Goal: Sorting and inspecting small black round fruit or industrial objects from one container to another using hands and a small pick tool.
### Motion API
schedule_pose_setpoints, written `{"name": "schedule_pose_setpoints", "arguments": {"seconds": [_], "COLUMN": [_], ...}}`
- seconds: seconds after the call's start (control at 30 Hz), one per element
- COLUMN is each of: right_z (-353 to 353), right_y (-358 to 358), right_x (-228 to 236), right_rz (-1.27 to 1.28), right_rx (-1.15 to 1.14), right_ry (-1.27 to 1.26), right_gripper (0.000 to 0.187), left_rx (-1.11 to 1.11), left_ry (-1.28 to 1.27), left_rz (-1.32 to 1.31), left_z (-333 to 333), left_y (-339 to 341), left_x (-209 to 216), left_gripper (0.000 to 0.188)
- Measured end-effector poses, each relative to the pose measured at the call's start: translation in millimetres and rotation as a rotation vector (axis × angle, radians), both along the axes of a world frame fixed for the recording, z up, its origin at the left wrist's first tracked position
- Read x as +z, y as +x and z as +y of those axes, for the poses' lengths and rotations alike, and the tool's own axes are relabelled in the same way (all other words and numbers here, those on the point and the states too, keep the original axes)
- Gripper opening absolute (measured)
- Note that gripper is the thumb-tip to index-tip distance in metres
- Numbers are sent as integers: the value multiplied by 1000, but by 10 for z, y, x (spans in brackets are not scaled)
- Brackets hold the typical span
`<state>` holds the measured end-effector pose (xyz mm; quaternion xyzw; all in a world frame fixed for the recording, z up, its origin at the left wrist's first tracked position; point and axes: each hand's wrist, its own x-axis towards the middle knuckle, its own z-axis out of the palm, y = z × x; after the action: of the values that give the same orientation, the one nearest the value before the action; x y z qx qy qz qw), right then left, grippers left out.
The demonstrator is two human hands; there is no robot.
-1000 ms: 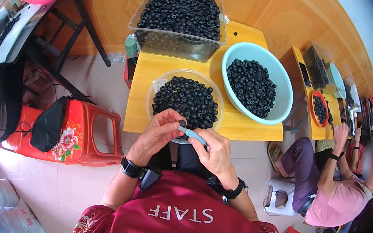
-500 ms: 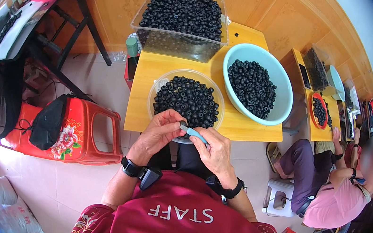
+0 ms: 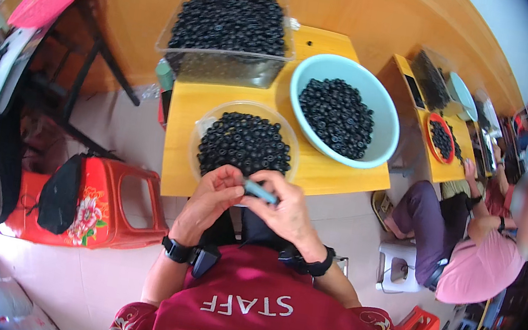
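Just in front of the near table edge, my left hand (image 3: 211, 193) is closed in a pinch; a small dark part appears between thumb and fingers, mostly hidden and blurred. My right hand (image 3: 290, 210) grips the light blue handle of a small knife (image 3: 262, 192), its tip end against the left fingertips. Directly beyond both hands stands a clear round tub (image 3: 195, 145), holding many small black ring-shaped parts (image 3: 247, 142). More such parts lie in a pale blue basin (image 3: 384, 138) to the right and in a clear rectangular box (image 3: 223, 73) at the back.
These containers stand on a yellow wooden table (image 3: 315, 182). On the left are a red stool (image 3: 134, 201) with a black bag (image 3: 61, 194) and a seated person. A co-worker in pink (image 3: 482, 267) sits at the right near another table with a red tray (image 3: 431, 138).
The view has shifted, so the table appears farther left. My right hand has turned the knife, and its blade shows less plainly. Both hands stay together at the tub's near side.
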<state>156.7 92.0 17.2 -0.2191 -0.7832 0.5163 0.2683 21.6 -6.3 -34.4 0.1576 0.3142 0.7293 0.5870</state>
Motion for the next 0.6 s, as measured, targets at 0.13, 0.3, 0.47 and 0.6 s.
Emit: {"name": "schedule_pose_setpoints", "arguments": {"seconds": [0.13, 0.3, 0.47, 0.6], "right_z": [-32, 157, 978, 1149], "right_y": [-37, 105, 306, 400], "right_x": [-65, -23, 55, 209], "right_rz": [66, -68, -109, -72], "right_rx": [73, 63, -368, -676], "right_ry": [134, 107, 400, 380], "right_gripper": [28, 22, 26, 33], "left_rx": [-75, -101, 174, 234], "left_ry": [-10, -133, -271, -330], "left_rz": [13, 110, 520, 647], "left_z": [-48, -27, -83, -149], "left_y": [-37, -58, -290, -326], "left_x": [-187, 43, -46, -36], "left_gripper": [19, 22, 17, 13]}}
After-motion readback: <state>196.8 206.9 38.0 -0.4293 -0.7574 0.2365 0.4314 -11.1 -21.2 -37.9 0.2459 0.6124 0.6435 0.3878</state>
